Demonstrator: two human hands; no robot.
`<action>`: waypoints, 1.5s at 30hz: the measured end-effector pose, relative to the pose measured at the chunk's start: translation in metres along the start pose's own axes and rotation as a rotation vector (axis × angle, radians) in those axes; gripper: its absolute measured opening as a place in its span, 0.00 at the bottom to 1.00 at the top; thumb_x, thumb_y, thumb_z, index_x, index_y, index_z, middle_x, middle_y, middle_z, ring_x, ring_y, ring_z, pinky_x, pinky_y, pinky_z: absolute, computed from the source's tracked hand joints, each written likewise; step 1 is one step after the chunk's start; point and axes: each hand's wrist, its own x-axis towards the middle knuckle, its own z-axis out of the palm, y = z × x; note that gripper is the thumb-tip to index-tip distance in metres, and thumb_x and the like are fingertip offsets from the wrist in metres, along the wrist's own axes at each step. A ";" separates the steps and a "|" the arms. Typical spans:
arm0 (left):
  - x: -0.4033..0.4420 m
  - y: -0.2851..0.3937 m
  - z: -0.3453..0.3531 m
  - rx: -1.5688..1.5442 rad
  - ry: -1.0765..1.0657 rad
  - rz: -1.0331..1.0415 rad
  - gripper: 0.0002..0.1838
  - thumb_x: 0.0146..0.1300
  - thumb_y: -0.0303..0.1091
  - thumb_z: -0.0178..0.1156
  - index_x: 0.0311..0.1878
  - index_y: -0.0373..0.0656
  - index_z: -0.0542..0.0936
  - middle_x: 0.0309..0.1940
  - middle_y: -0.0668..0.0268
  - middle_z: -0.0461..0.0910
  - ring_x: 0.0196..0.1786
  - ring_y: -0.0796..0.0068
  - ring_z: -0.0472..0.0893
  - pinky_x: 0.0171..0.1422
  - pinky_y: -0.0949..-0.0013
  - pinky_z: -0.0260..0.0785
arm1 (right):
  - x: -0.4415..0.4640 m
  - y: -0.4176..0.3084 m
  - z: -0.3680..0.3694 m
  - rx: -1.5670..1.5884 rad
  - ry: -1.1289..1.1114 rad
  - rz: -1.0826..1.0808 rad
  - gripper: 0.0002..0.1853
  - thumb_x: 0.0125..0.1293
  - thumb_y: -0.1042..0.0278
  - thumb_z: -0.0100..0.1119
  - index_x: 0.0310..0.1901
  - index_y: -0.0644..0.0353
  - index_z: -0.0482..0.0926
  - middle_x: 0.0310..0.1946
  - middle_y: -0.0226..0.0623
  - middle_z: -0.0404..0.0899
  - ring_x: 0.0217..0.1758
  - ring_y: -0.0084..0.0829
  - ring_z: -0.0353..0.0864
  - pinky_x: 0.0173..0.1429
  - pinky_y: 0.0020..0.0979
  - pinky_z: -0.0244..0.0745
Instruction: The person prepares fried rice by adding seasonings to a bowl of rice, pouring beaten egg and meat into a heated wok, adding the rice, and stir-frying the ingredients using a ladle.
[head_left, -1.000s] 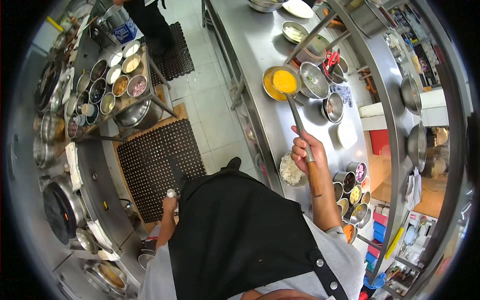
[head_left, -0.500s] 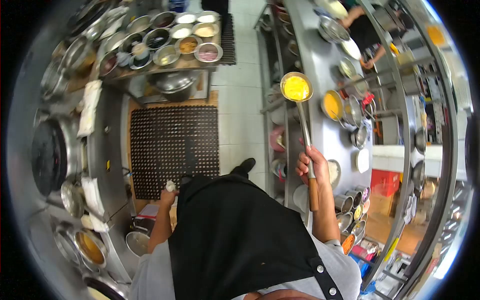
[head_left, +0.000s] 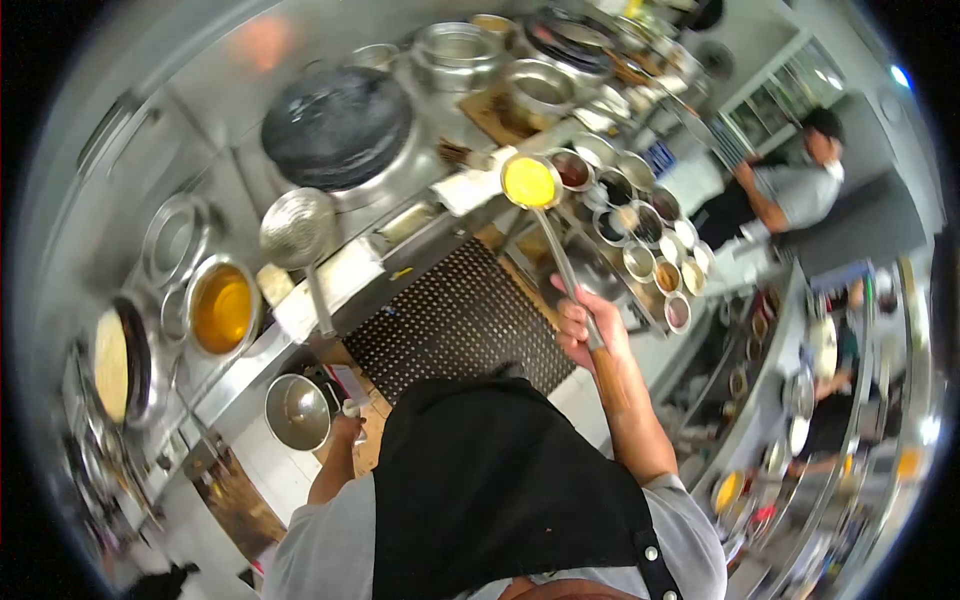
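Gripping the ladle (head_left: 556, 243) in curled fingers, the right hand (head_left: 590, 328) holds it fairly level beyond the apron (head_left: 500, 480), presumably against spilling the yellow liquid (head_left: 528, 182), while the left hand (head_left: 347, 431) clasps something white (head_left: 350, 408).

Ok so my feed's got a pretty steel-heavy kitchen: a shiny metal wall (head_left: 205, 100) up top, a long cooking range (head_left: 437, 237) slanting along below it, and a black mat full of holes (head_left: 455, 320) on the floor near white tiles (head_left: 262, 452), plus a worn brown board (head_left: 235, 500) lower left. Off right I see a long metal counter (head_left: 747, 432), a grey panel (head_left: 862, 215), pale-framed panes (head_left: 772, 92) (cabinet or window, can't tell) and a bright light (head_left: 900, 76) near the top corner.
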 end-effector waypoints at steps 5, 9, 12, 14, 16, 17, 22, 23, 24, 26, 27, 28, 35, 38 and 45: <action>-0.038 -0.019 0.028 0.075 0.041 -0.258 0.28 0.57 0.50 0.72 0.50 0.33 0.85 0.49 0.46 0.87 0.53 0.50 0.87 0.54 0.51 0.78 | 0.199 -0.025 0.069 -0.045 -0.297 0.236 0.16 0.77 0.58 0.57 0.60 0.55 0.72 0.23 0.20 0.66 0.21 0.20 0.65 0.29 0.27 0.63; -0.056 -0.036 0.085 0.030 0.108 -0.322 0.30 0.64 0.55 0.63 0.48 0.32 0.86 0.45 0.46 0.87 0.51 0.50 0.88 0.51 0.51 0.78 | 0.342 -0.037 0.116 -0.281 -0.226 0.344 0.15 0.77 0.57 0.57 0.59 0.54 0.74 0.23 0.21 0.68 0.22 0.21 0.66 0.31 0.27 0.62; -0.076 -0.007 0.098 0.289 0.007 -0.164 0.24 0.66 0.50 0.64 0.45 0.33 0.86 0.40 0.49 0.87 0.45 0.52 0.88 0.45 0.54 0.78 | 0.432 -0.044 0.134 -0.637 -0.175 0.321 0.13 0.76 0.60 0.58 0.55 0.55 0.74 0.23 0.23 0.69 0.21 0.22 0.69 0.27 0.29 0.66; -0.095 0.021 0.109 0.449 -0.108 -0.052 0.20 0.67 0.45 0.64 0.43 0.34 0.86 0.37 0.52 0.87 0.41 0.55 0.89 0.42 0.57 0.78 | 0.472 -0.048 0.139 -0.777 -0.207 0.303 0.10 0.75 0.62 0.59 0.51 0.55 0.74 0.23 0.24 0.70 0.21 0.22 0.70 0.25 0.30 0.67; -0.096 0.057 0.130 -1.074 0.223 -0.453 0.11 0.65 0.37 0.66 0.39 0.38 0.85 0.31 0.61 0.85 0.34 0.66 0.86 0.36 0.63 0.76 | 0.513 -0.052 0.153 -0.917 -0.266 0.266 0.09 0.74 0.63 0.60 0.47 0.56 0.74 0.23 0.25 0.71 0.20 0.23 0.71 0.23 0.32 0.69; -0.121 0.105 0.102 -0.747 0.272 -0.402 0.08 0.62 0.34 0.68 0.39 0.41 0.84 0.29 0.68 0.82 0.31 0.73 0.82 0.35 0.67 0.75 | 0.528 -0.055 0.153 -1.057 -0.262 0.240 0.08 0.74 0.64 0.60 0.44 0.57 0.74 0.23 0.26 0.71 0.19 0.23 0.71 0.22 0.32 0.69; -0.146 0.265 0.041 -0.822 0.590 -0.574 0.15 0.56 0.28 0.70 0.47 0.40 0.82 0.34 0.67 0.83 0.37 0.73 0.83 0.43 0.66 0.75 | 0.560 -0.073 0.155 -1.428 -0.384 0.053 0.08 0.72 0.68 0.59 0.49 0.59 0.77 0.21 0.27 0.71 0.16 0.23 0.70 0.20 0.31 0.69; -0.149 0.298 0.015 -0.846 0.570 -0.545 0.16 0.56 0.28 0.70 0.48 0.39 0.82 0.35 0.66 0.84 0.38 0.71 0.83 0.44 0.65 0.75 | 0.555 -0.080 0.164 -1.438 -0.390 0.057 0.16 0.71 0.71 0.58 0.59 0.58 0.76 0.21 0.27 0.71 0.16 0.22 0.71 0.20 0.30 0.70; -0.150 0.315 0.004 -0.869 0.546 -0.516 0.17 0.56 0.28 0.70 0.50 0.38 0.82 0.35 0.65 0.84 0.39 0.70 0.84 0.45 0.64 0.76 | 0.560 -0.082 0.163 -1.442 -0.396 0.067 0.16 0.71 0.71 0.58 0.59 0.58 0.76 0.21 0.27 0.71 0.16 0.22 0.71 0.20 0.30 0.70; -0.118 0.293 0.017 -0.818 0.616 -0.402 0.21 0.57 0.32 0.72 0.53 0.35 0.81 0.39 0.57 0.87 0.41 0.62 0.86 0.47 0.61 0.77 | 0.568 -0.086 0.157 -1.349 -0.401 0.100 0.22 0.70 0.71 0.58 0.64 0.61 0.72 0.25 0.31 0.73 0.18 0.24 0.73 0.22 0.32 0.72; -0.102 0.291 0.016 -0.896 0.631 -0.328 0.23 0.57 0.33 0.73 0.54 0.34 0.81 0.40 0.55 0.87 0.42 0.59 0.86 0.48 0.59 0.77 | 0.569 -0.084 0.154 -1.357 -0.394 0.106 0.22 0.70 0.71 0.58 0.64 0.61 0.72 0.25 0.31 0.73 0.18 0.24 0.73 0.22 0.32 0.72; -0.099 0.319 -0.017 -0.854 0.603 -0.338 0.24 0.57 0.35 0.74 0.55 0.34 0.81 0.43 0.52 0.87 0.45 0.59 0.86 0.51 0.59 0.77 | 0.567 -0.077 0.151 -1.417 -0.369 0.076 0.26 0.70 0.71 0.59 0.68 0.61 0.70 0.25 0.31 0.73 0.18 0.25 0.74 0.23 0.32 0.73; -0.030 0.389 -0.126 -0.980 0.461 0.037 0.27 0.60 0.33 0.72 0.61 0.34 0.78 0.51 0.58 0.86 0.51 0.66 0.85 0.55 0.64 0.76 | 0.569 -0.043 0.150 -1.408 -0.521 0.304 0.38 0.70 0.69 0.61 0.79 0.62 0.59 0.34 0.37 0.79 0.23 0.28 0.78 0.29 0.33 0.77; -0.016 0.410 -0.152 -1.288 0.285 0.206 0.24 0.63 0.30 0.69 0.62 0.35 0.77 0.51 0.57 0.85 0.48 0.68 0.85 0.53 0.65 0.77 | 0.582 -0.042 0.176 -1.639 -0.418 0.023 0.37 0.69 0.68 0.61 0.77 0.64 0.61 0.35 0.44 0.81 0.26 0.34 0.82 0.33 0.37 0.80; 0.006 0.447 -0.192 -1.398 -0.027 0.230 0.15 0.68 0.29 0.63 0.55 0.34 0.80 0.42 0.58 0.86 0.32 0.69 0.85 0.35 0.67 0.78 | 0.541 -0.018 0.125 -1.923 -0.349 -0.446 0.40 0.67 0.63 0.64 0.78 0.64 0.60 0.42 0.54 0.84 0.30 0.40 0.85 0.37 0.39 0.82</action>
